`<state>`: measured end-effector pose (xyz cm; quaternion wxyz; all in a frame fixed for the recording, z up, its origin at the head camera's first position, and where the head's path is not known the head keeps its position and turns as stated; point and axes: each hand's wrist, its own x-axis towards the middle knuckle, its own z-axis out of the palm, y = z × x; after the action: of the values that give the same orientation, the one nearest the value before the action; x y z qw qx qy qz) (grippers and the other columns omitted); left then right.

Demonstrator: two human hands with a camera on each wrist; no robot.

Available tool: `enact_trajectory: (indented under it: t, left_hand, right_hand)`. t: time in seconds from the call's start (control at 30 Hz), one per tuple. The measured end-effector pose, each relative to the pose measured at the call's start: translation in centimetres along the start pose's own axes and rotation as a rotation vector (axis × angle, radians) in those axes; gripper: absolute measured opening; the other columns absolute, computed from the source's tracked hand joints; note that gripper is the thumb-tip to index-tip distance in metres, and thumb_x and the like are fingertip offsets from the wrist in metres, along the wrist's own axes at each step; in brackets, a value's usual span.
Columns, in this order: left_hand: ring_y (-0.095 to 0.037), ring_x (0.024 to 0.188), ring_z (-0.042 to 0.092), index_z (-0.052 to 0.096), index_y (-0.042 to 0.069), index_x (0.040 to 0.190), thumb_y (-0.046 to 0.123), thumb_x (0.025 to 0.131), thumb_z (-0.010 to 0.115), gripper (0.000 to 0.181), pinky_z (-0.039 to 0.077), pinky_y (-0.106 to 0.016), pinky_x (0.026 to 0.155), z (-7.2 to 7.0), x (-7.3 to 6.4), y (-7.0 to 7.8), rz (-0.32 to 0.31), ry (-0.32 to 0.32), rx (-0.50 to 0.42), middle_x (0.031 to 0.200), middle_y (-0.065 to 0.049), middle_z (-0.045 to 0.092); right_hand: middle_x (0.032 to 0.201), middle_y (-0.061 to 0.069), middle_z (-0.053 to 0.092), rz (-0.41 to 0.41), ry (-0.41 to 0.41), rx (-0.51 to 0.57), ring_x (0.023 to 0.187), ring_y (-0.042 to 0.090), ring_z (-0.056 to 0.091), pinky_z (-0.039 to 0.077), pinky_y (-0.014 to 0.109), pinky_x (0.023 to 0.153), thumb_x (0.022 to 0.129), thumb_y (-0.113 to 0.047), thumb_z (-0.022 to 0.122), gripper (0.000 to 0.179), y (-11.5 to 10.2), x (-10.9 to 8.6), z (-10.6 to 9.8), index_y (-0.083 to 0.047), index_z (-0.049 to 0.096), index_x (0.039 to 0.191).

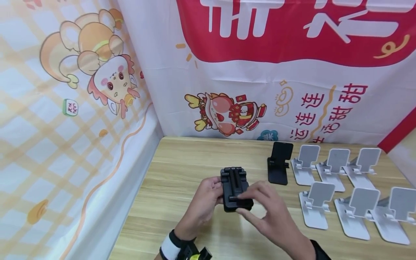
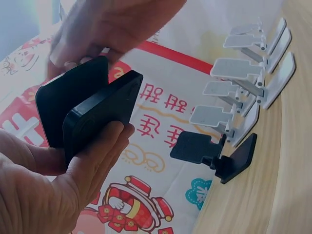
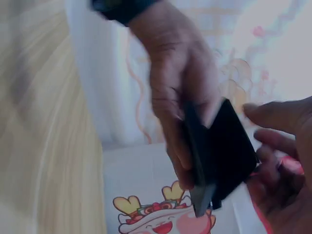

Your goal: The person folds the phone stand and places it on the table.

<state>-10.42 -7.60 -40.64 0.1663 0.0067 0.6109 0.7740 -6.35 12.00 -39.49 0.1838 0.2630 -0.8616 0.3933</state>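
Black stand [image 1: 234,186], held: two flat plates [image 2: 73,97], rounded corners, gap between.

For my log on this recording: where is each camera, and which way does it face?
Head view: on the head, facing forward and down at the held black plastic stand; the left hand and right hand show.
Left wrist view: on that wrist, facing the stand; both hands show.
Right wrist view: on that wrist, facing the stand, blurred; both hands show.
Head and left wrist views share the white-and-grey plastic stands.
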Motion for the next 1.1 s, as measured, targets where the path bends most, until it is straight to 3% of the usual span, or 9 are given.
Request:
enact_trajectory:
  t: [0.13,0.23,0.33,0.4,0.5,0.7,0.93,1.0,1.1]
  left_hand:
    - [-0.028,0.095,0.069,0.048,-0.014,0.130,0.001,0.097,0.048,0.036,0.058,-0.033,0.078,0.0,-0.1,-0.2,0.003,0.005,-0.024,0.111,-0.023,0.069]
    - [-0.028,0.093,0.070,0.048,-0.014,0.129,0.001,0.097,0.049,0.035,0.059,-0.033,0.076,0.1,-0.2,-0.2,0.017,0.004,-0.036,0.110,-0.024,0.069]
    - [-0.027,0.091,0.070,0.048,-0.015,0.128,0.001,0.096,0.050,0.036,0.060,-0.033,0.075,0.2,-0.3,-0.2,0.031,0.000,-0.037,0.109,-0.025,0.069]
    - [-0.027,0.091,0.070,0.048,-0.015,0.129,0.001,0.097,0.050,0.036,0.059,-0.033,0.075,0.3,-0.4,-0.3,0.026,0.003,-0.031,0.109,-0.025,0.069]
    - [-0.026,0.090,0.071,0.047,-0.014,0.130,0.002,0.097,0.051,0.037,0.059,-0.032,0.075,0.4,-0.5,-0.3,0.012,0.007,-0.011,0.109,-0.024,0.069]
    - [-0.026,0.090,0.070,0.046,-0.013,0.132,0.002,0.097,0.051,0.038,0.059,-0.032,0.076,0.3,-0.6,-0.4,-0.020,-0.023,-0.002,0.110,-0.024,0.069]
    - [-0.033,0.106,0.065,0.037,-0.015,0.139,0.008,0.102,0.035,0.044,0.055,-0.039,0.088,-0.4,-0.6,0.1,-0.045,-0.176,-0.180,0.126,-0.033,0.058]
    - [-0.032,0.103,0.066,0.040,-0.014,0.138,0.016,0.103,0.037,0.046,0.055,-0.040,0.087,-0.5,-0.5,0.2,-0.044,-0.195,-0.202,0.124,-0.033,0.058]
    - [-0.030,0.102,0.067,0.042,-0.013,0.137,0.022,0.100,0.050,0.051,0.056,-0.039,0.086,-0.3,-0.4,0.2,-0.044,-0.190,-0.169,0.122,-0.030,0.061]
  right_hand:
    - [0.112,-0.004,0.058,0.419,-0.090,0.173,0.098,0.012,0.055,0.051,0.034,0.087,0.088,-0.048,0.062,0.043,0.7,0.6,-0.5,-0.018,0.056,0.118]
    - [0.119,0.007,0.055,0.710,-0.183,0.426,0.102,0.019,0.055,0.051,0.038,0.090,0.090,-0.052,0.058,0.057,1.1,1.2,-0.5,-0.010,0.047,0.128]
    - [0.125,0.016,0.051,0.856,-0.271,0.691,0.107,0.022,0.055,0.052,0.038,0.090,0.092,-0.047,0.057,0.064,1.5,1.4,-0.6,-0.002,0.039,0.135]
    - [0.126,0.019,0.050,0.895,-0.318,0.833,0.107,0.022,0.057,0.053,0.039,0.089,0.095,-0.041,0.056,0.066,1.7,1.5,-0.7,0.004,0.035,0.137]
    - [0.124,0.018,0.054,0.899,-0.366,0.911,0.104,0.021,0.060,0.054,0.039,0.088,0.096,-0.040,0.054,0.067,1.9,1.6,-0.8,0.009,0.033,0.137]
    - [0.117,0.014,0.058,0.907,-0.370,0.887,0.101,0.020,0.060,0.056,0.039,0.082,0.095,-0.040,0.056,0.066,2.2,1.5,-0.6,0.010,0.038,0.133]
    - [0.117,0.015,0.059,0.909,-0.366,0.889,0.102,0.022,0.061,0.056,0.040,0.084,0.094,-0.040,0.058,0.067,2.6,1.4,-0.7,0.010,0.039,0.133]
    - [0.117,0.015,0.059,0.904,-0.366,0.889,0.102,0.021,0.061,0.056,0.040,0.084,0.094,-0.039,0.057,0.066,2.7,1.3,-0.7,0.010,0.038,0.133]
    - [0.116,0.014,0.059,0.890,-0.367,0.885,0.101,0.021,0.061,0.056,0.040,0.084,0.096,-0.039,0.056,0.065,2.8,1.3,-0.7,0.011,0.038,0.134]
